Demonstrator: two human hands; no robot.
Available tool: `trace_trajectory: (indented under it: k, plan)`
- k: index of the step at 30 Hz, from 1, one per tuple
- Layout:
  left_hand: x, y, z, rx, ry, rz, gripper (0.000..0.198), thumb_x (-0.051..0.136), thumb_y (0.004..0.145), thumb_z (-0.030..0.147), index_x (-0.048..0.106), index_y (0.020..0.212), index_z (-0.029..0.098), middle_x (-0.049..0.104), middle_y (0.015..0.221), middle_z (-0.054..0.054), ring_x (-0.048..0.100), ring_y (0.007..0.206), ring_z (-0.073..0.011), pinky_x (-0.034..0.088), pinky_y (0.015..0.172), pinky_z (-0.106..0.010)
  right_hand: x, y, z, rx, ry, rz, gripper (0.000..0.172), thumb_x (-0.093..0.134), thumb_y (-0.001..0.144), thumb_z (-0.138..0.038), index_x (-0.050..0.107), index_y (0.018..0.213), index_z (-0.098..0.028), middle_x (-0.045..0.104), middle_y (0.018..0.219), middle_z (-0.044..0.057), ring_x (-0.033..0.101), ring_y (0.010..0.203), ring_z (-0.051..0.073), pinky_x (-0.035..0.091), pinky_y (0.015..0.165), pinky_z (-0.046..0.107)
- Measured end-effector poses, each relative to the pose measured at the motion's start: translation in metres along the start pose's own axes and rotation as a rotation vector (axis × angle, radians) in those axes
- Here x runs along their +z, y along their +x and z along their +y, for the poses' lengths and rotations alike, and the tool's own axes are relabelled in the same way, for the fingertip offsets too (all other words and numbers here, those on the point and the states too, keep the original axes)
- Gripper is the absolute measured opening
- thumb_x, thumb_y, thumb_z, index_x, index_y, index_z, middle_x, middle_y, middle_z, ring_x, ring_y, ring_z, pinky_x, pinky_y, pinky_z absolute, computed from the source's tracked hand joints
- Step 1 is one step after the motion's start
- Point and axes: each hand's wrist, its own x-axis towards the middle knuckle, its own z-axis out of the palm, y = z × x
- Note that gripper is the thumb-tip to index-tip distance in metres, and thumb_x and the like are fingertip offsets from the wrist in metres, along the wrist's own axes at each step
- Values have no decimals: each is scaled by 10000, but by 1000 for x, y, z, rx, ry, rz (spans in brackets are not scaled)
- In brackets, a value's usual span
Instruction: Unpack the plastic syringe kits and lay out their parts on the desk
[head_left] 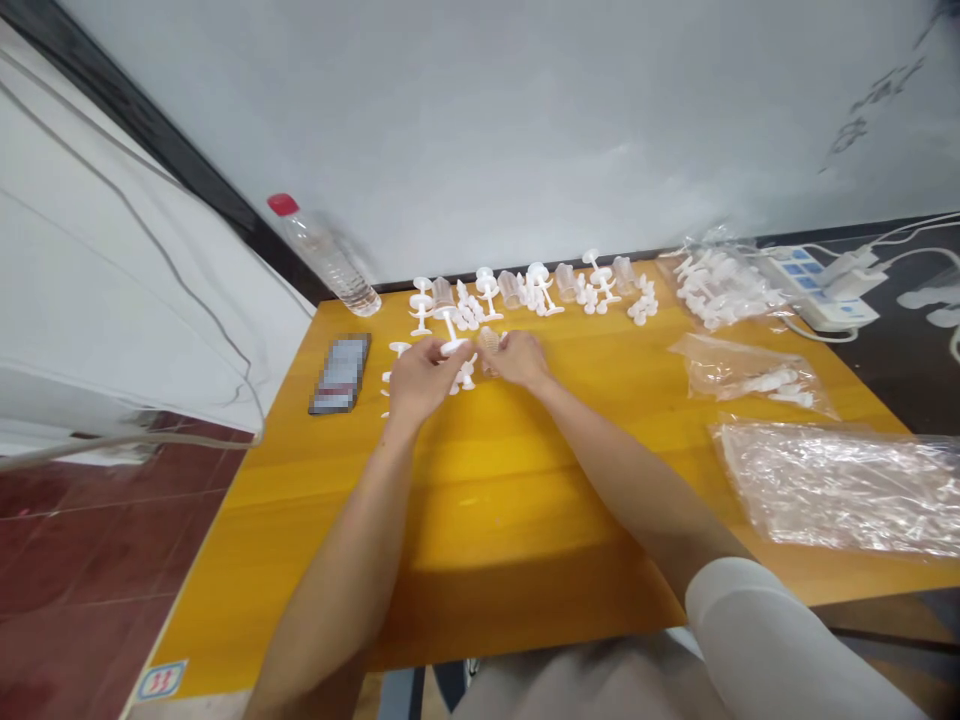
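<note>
My left hand [421, 382] pinches a white plastic stand [450, 328] with a thin stem and a round disc at each end. Close to its right, my right hand [519, 358] has its fingers closed around a small ribbed, translucent piece [489, 342], partly hidden by the fingers. Small white knobbed pieces [466, 374] lie on the table between the hands. Behind them runs a row of white disc stands [421, 305], clear plastic cups [511, 290] and clusters of small white parts [643, 300]. More white pieces [399, 349] lie left of my left hand, partly covered by it.
On the yellow table [480, 520], a phone [341, 373] lies at left near a red-capped water bottle [330, 260]. At right are a bag of white parts [724, 285], a smaller bag [757, 378], a clear plastic bag pile [840, 485] and a power strip [814, 290] with cables.
</note>
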Motion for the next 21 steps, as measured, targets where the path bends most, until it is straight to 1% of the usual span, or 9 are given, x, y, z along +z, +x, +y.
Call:
trace_trajectory:
  k: [2,4,6,9,10,12,14,17,21]
  plan:
    - [4,15,5,43,228,-73,348,752,793,554,678,739,218,710,689,-17,652,713,-208,406,646,-296,-5,-1,4,-9,-11,-25,517,602,931,-652,652,739,-174,734,838,162,730,917,280,469,739,299]
    - [5,26,9,61,339,-128,344,740,793,555,671,702,230,697,643,-15,650,714,-226,383,644,-306,-10,-1,11,-25,-3,-22,563,543,960,-695,678,817,-168,745,900,178,727,957,288,481,781,313]
    - [5,35,11,85,382,-164,364,722,800,577,674,678,237,681,601,-21,649,710,-240,379,646,-313,-15,1,19,-42,0,29,577,539,961,-714,696,935,-158,750,1006,194,710,1024,298,491,839,330]
    - [5,42,9,138,390,-246,381,707,809,609,723,717,240,689,611,-31,646,693,-239,396,666,-315,-18,7,26,-95,13,92,512,604,954,-648,686,1077,-157,733,1158,186,672,1109,285,485,924,333]
    - [5,44,7,159,385,-278,388,701,815,616,734,733,238,701,633,-33,642,687,-233,403,673,-314,-18,9,27,-120,20,87,470,597,968,-614,684,1065,-163,737,1141,166,670,1091,265,479,930,322]
    - [6,47,5,204,366,-334,402,692,824,628,743,749,236,720,678,-35,636,684,-222,415,688,-309,-17,11,27,-157,26,55,405,545,1003,-558,672,963,-176,748,1009,117,670,983,221,468,898,294]
    - [7,49,2,240,343,-367,410,687,830,635,745,755,236,720,687,-31,632,691,-216,424,704,-302,-15,12,26,-167,25,41,405,505,1019,-537,642,870,-186,732,890,84,651,875,191,453,846,276]
    - [8,52,1,258,329,-381,389,698,824,618,746,764,236,690,651,-21,627,697,-216,427,721,-298,-12,13,26,-152,20,73,394,525,1003,-541,629,865,-187,728,914,84,636,860,183,431,811,267]
    - [6,54,-2,243,320,-414,294,728,792,527,757,814,235,673,648,-16,613,698,-222,418,712,-299,-10,12,25,-139,3,80,376,563,985,-532,648,917,-172,730,967,104,641,892,197,423,795,270]
